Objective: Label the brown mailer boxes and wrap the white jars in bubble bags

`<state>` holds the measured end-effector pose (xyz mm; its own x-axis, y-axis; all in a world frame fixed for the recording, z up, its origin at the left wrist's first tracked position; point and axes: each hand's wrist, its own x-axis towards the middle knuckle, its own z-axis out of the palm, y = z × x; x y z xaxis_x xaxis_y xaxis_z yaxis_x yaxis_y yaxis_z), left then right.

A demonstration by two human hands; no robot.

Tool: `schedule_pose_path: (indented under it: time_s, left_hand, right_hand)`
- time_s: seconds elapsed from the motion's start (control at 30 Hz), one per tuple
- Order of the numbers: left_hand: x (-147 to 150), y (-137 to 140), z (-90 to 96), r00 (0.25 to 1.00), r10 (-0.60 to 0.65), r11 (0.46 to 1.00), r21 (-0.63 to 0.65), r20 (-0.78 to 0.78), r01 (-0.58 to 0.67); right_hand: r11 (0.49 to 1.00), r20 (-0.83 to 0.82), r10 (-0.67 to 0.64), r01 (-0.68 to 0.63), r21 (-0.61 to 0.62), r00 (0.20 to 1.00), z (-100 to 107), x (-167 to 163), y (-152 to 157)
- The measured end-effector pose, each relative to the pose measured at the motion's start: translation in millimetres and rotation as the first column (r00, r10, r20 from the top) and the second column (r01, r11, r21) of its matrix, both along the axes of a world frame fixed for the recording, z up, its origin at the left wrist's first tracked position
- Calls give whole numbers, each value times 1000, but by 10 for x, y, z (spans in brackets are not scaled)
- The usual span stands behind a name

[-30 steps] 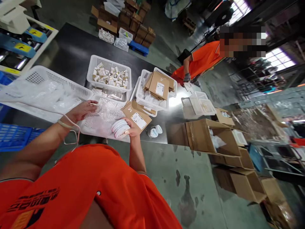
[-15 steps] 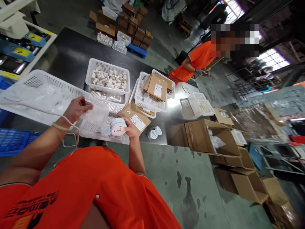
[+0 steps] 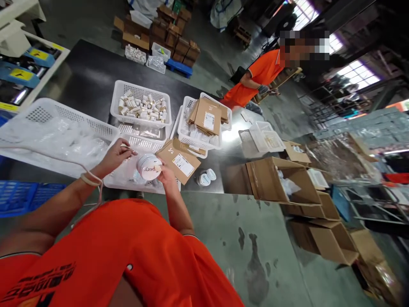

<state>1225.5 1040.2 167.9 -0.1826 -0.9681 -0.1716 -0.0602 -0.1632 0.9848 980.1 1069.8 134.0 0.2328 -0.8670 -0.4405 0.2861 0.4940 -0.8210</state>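
Observation:
My right hand [image 3: 166, 174] grips a round white jar [image 3: 150, 167] with dark lettering, held over a white perforated basket [image 3: 111, 182] at the table's front edge. Close to its left, my left hand [image 3: 117, 157] has its fingers pinched on a clear plastic bag [image 3: 127, 170], which hangs beside the jar and partly blends with the basket. Under my right hand's side lie brown cardboard mailers [image 3: 182, 161] with a white label. Two more round jars [image 3: 205, 178] sit on the table to the right.
A white basket of small white-and-gold bottles [image 3: 143, 104] stands behind. Left is a long basket of clear bags [image 3: 64, 140], crossed by a cord. More mailers [image 3: 209, 115] fill another basket. Open cartons [image 3: 271, 181] stand right; a co-worker in orange [image 3: 255, 79] is beyond the table.
My left hand has moved right and down, bringing the bag close to the jar. The jar in my right hand has shifted slightly left and turned.

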Motion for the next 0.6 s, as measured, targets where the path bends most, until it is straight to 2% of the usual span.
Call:
schedule_pose_path:
  time_s: [0.07, 0.13, 0.2, 0.3, 0.37, 0.43, 0.5, 0.6]
  left_hand:
    - [93, -49, -14, 998, 43, 997, -60, 47, -40]
    - [149, -92, -6, 968, 70, 987, -157, 240, -32]
    - [157, -116, 17, 875, 83, 977, -214, 477, 24]
    - [121, -108, 52, 713, 25, 973, -181, 700, 144]
    - [102, -88, 51, 634, -40, 961, -144, 773, 235]
    - [99, -72, 21, 582, -81, 946, -122, 809, 302]
    - [97, -65, -28, 570, -85, 936, -130, 817, 326]
    - [55, -57, -102, 614, -67, 935, -166, 787, 315]
  right_hand:
    - [1000, -10, -18, 18, 22, 1000, -31, -19, 28]
    - [999, -31, -20, 21, 40, 999, -50, -11, 52]
    - [999, -62, -18, 21, 45, 998, -63, 18, 67]
    - [999, -83, -8, 11, 39, 997, -78, 51, 88]
    - [995, -94, -86, 89, 36, 992, -81, 44, 102]
    - [968, -118, -249, 250, 1, 961, -64, 23, 111]
    - [918, -143, -396, 386, -96, 907, -20, 22, 108]
    - [857, -144, -472, 414, -307, 870, 72, 126, 71]
